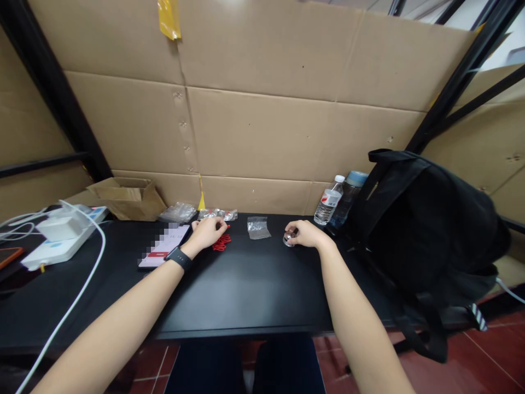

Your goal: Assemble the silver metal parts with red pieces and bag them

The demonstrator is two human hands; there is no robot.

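My left hand (pixel 209 233), with a dark watch on its wrist, is closed with thumb and forefinger pinched together. A bit of red cord (pixel 222 242) shows at the fingertips, and its looped bundle lies on the black table just below them. On the other side, the fingers of my right hand (pixel 304 233) curl around a small round shiny thing (pixel 289 239) at the tabletop; its exact kind is too small to tell. Between the hands lies a clear plastic bag (pixel 258 228), flat and crinkled. A phone (pixel 166 246) rests beside my left wrist.
Clear plastic packets (pixel 217 214) lie along the cardboard wall (pixel 262 137). A paper bag (pixel 129 200) and a white power strip (pixel 65 243) with cables stand left. A water bottle (pixel 328 201), a dark bottle (pixel 348 200) and a black backpack (pixel 426 235) are on the right.
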